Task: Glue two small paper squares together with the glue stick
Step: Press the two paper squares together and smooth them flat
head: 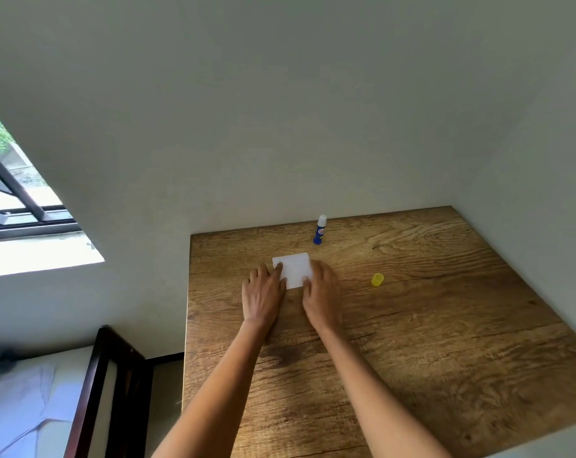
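A white paper square (294,268) lies flat on the wooden table (412,325); whether a second square lies under it I cannot tell. My left hand (263,292) rests palm down at its left edge with a fingertip on its far left corner. My right hand (321,294) lies palm down over its right near part, fingers pressing on the paper. Beyond the paper stands the blue glue stick (319,230), upright, uncapped, its white tip showing. Its yellow cap (377,279) lies on the table to the right of my right hand.
The table sits in a corner, with white walls close behind it and along its right side. Left of the table are a dark wooden bed frame (95,385) and an open window (22,206).
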`<action>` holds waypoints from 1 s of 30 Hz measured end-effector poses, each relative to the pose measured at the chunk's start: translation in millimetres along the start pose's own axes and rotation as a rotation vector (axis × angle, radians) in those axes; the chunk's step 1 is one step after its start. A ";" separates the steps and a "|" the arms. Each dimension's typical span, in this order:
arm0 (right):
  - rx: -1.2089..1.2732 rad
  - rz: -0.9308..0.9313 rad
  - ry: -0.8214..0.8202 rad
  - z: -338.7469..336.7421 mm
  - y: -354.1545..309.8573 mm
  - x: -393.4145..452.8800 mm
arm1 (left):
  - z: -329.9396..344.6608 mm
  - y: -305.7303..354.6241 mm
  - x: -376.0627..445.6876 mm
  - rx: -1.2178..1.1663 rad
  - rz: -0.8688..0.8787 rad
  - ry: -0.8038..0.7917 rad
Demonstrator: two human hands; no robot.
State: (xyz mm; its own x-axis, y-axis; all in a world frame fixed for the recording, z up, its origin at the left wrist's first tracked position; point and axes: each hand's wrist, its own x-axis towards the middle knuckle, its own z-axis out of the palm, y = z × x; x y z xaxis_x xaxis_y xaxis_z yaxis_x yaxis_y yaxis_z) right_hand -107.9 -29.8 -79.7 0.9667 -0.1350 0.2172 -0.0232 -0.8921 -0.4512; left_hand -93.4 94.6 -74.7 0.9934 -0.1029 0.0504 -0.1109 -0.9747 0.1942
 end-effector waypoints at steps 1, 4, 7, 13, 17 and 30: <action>-0.042 -0.129 -0.092 1.3 -0.9 -2.9 | 0.3 -0.2 -1.2 0.000 -0.005 0.006; -0.150 -0.266 -0.214 6.5 3.0 -5.7 | 1.4 0.6 -2.0 -0.005 -0.007 0.008; -0.183 -0.078 -0.150 6.8 9.9 -4.9 | 1.2 -1.1 -1.8 -0.022 -0.008 0.012; -0.134 -0.090 -0.138 3.6 2.8 1.1 | -1.3 -1.2 -2.6 -0.057 0.000 0.018; -0.182 -0.193 -0.263 8.1 -0.9 8.5 | 2.3 -3.2 -4.2 -0.040 0.025 0.030; -0.165 -0.228 -0.324 6.4 -7.6 24.9 | -15.7 -3.9 16.1 0.002 0.109 -0.146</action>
State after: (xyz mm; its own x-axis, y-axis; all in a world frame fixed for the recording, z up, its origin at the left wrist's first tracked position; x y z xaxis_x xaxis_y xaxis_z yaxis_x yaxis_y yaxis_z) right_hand -82.0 -23.6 -76.4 0.9812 0.1929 0.0008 0.1858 -0.9438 -0.2732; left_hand -77.4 99.9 -59.3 0.9692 -0.2359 -0.0711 -0.2186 -0.9564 0.1939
